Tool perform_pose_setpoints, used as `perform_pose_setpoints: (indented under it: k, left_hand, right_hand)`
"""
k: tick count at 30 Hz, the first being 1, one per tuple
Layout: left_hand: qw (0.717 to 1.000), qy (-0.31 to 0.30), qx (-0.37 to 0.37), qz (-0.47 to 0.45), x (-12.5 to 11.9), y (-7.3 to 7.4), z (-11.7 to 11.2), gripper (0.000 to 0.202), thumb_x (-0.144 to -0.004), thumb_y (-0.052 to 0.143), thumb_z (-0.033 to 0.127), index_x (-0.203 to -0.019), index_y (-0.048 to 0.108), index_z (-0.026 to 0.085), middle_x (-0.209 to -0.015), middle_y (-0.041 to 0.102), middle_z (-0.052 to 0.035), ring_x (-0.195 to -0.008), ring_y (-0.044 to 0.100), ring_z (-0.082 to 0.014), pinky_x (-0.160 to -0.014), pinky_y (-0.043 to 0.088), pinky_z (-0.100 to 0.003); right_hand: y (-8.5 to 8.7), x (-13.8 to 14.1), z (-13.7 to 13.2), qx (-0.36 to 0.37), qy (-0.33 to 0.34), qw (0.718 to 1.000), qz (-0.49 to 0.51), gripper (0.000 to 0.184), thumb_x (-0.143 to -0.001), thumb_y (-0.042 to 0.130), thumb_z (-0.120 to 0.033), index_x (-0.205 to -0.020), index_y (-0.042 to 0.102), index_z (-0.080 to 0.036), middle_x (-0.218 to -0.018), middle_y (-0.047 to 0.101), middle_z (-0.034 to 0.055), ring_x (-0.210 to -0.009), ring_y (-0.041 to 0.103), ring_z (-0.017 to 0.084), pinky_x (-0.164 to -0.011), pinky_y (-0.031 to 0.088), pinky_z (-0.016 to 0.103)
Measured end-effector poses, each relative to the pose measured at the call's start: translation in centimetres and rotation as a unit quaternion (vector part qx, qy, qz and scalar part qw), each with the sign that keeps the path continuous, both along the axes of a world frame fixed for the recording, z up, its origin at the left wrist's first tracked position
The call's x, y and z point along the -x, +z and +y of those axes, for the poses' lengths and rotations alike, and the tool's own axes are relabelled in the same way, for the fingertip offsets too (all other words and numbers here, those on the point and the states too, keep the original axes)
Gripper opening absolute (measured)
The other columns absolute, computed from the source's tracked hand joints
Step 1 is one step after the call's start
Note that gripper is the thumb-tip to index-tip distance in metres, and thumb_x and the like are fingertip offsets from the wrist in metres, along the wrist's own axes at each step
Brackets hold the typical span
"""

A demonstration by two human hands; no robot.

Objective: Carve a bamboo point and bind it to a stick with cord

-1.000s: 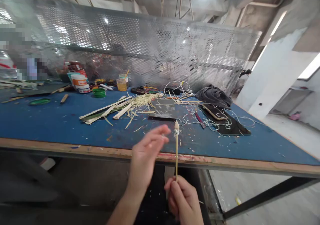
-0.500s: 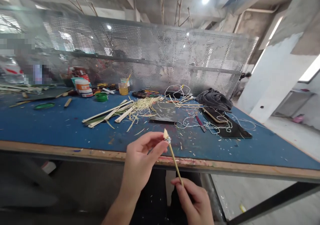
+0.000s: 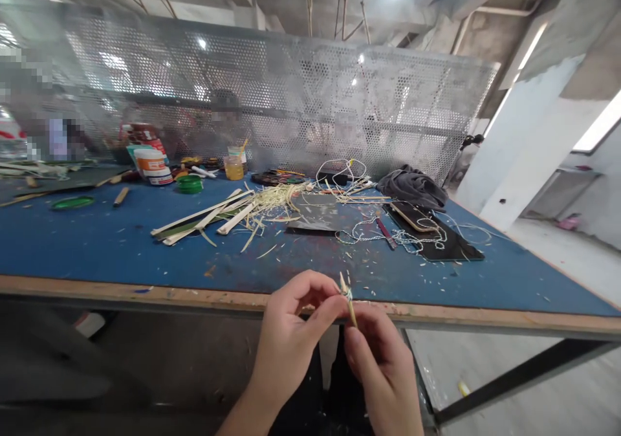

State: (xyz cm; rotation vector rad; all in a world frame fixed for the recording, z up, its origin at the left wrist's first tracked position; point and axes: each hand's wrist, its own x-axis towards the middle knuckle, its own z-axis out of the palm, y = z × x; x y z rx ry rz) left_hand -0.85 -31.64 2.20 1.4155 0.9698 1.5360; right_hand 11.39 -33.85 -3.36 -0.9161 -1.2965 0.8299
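A thin bamboo stick [image 3: 353, 314] with a pale, pointed tip stands between my two hands near the table's front edge. Just below the tip, blue-and-white string [image 3: 348, 293] is wound around it. My left hand [image 3: 303, 329] pinches the stick at the wound string with thumb and fingertips. Close below, my right hand [image 3: 383, 365] grips the shaft between thumb and bent fingers; the lower part of the stick is hidden by that hand.
The blue table [image 3: 111, 248] carries split bamboo strips [image 3: 194, 222], pale shavings [image 3: 276, 195], a dark plate [image 3: 315, 216], loose twisted string [image 3: 359, 237] and a black mat [image 3: 449, 245]. Behind them stand paint jars [image 3: 158, 167], a grey cloth [image 3: 412, 187] and a perforated metal screen [image 3: 291, 99].
My right hand has moved up the stick, close to my left hand. Both hands and the stick tip sit slightly further right and lower in view, and the stick is more upright.
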Motion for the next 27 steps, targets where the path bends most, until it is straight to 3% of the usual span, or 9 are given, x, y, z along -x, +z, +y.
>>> perform_pose_setpoints:
  k: [4, 10, 16, 20, 23, 27]
  left_hand:
    - [0.998, -0.015, 0.02, -0.053, -0.2, -0.1, -0.4, 0.009, -0.075, 0.075, 0.015, -0.07, 0.07, 0.02, -0.071, 0.068, 0.0035, -0.065, 0.062, -0.0097, -0.062, 0.05, -0.013]
    - [0.986, -0.067, 0.046, -0.147, -0.5, -0.3, -0.5, 0.009, -0.073, 0.077, 0.013, -0.071, 0.073, 0.02, -0.067, 0.07, 0.0026, -0.058, 0.063, -0.0084, -0.058, 0.052, -0.013]
    - [0.978, -0.092, 0.054, -0.177, -1.0, -0.3, -0.8, 0.006, -0.075, 0.078, 0.015, -0.073, 0.074, 0.019, -0.073, 0.071, 0.0011, -0.058, 0.063, -0.0074, -0.058, 0.053, -0.012]
    - [0.978, -0.096, 0.058, -0.178, -1.3, -0.3, -1.0, 0.009, -0.076, 0.077, 0.015, -0.071, 0.073, 0.019, -0.077, 0.073, 0.0008, -0.06, 0.066, -0.0081, -0.062, 0.054, -0.013]
    - [0.987, -0.072, 0.048, -0.138, -1.5, -0.4, -1.1, 0.01, -0.078, 0.075, 0.015, -0.07, 0.071, 0.019, -0.076, 0.071, 0.0004, -0.063, 0.066, -0.01, -0.064, 0.054, -0.015]
    - [0.998, -0.001, -0.009, -0.06, -1.4, -0.7, -1.4, 0.012, -0.074, 0.077, 0.013, -0.071, 0.07, 0.022, -0.074, 0.069, 0.002, -0.071, 0.064, -0.0122, -0.069, 0.052, -0.015]
  right_hand:
    - [1.4, -0.2, 0.0, -0.03, -0.039, 0.999, -0.016, 0.015, -0.09, 0.06, -0.032, -0.093, 0.072, -0.024, -0.074, 0.064, 0.0006, -0.055, 0.052, 0.012, -0.048, 0.041, 0.02]
    - [2.1, -0.4, -0.2, -0.071, -0.05, 0.996, -0.03, 0.016, -0.09, 0.059, -0.028, -0.092, 0.075, -0.026, -0.079, 0.069, 0.0027, -0.06, 0.056, 0.015, -0.055, 0.048, 0.023]
    - [1.8, -0.5, -0.7, -0.017, -0.035, 0.999, 0.002, 0.017, -0.09, 0.06, -0.033, -0.095, 0.075, -0.026, -0.075, 0.065, 0.0016, -0.047, 0.044, 0.01, -0.04, 0.033, 0.02]
    - [1.5, -0.5, -0.7, 0.032, -0.019, 0.998, 0.057, 0.022, -0.092, 0.059, -0.039, -0.095, 0.075, -0.024, -0.068, 0.062, 0.0005, -0.044, 0.04, 0.008, -0.038, 0.029, 0.019]
    - [1.5, -0.7, -0.6, 0.017, -0.035, 0.999, 0.035, 0.023, -0.092, 0.059, -0.039, -0.092, 0.076, -0.024, -0.069, 0.064, 0.001, -0.044, 0.043, 0.008, -0.038, 0.032, 0.019]
    - [1.4, -0.7, -0.7, -0.024, -0.076, 0.997, -0.001, 0.018, -0.09, 0.061, -0.035, -0.09, 0.077, -0.027, -0.074, 0.072, 0.0018, -0.061, 0.065, 0.016, -0.053, 0.051, 0.023]
